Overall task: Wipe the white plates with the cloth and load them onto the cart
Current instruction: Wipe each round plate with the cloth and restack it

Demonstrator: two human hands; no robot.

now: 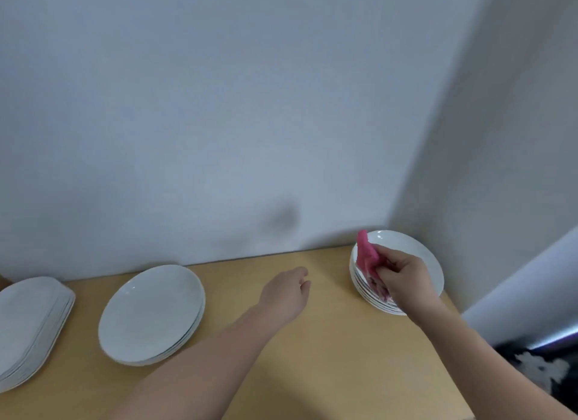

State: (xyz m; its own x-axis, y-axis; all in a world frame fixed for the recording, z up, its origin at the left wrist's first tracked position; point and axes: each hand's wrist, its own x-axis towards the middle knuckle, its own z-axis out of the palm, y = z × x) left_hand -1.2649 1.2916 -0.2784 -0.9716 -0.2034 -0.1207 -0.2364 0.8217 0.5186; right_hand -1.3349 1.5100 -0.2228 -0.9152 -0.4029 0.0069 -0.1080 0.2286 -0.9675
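Crumpling in the right hand (403, 275), a pink cloth (367, 258) overhangs stacked white plates (416, 247).

Wooden table (312, 357) against wall. On it: oblong plate stack (28, 325) far left, round stack (150, 313) beside it, corner stack (406, 247) at right.

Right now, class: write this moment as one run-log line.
right hand: grips pink cloth at right stack of round white plates | left hand: empty, over light wooden table

There was a decent gap of bare tabletop (337, 325) between the middle plate stack (150, 313) and the right stack (406, 244); the wall (219, 138) closed off the back.
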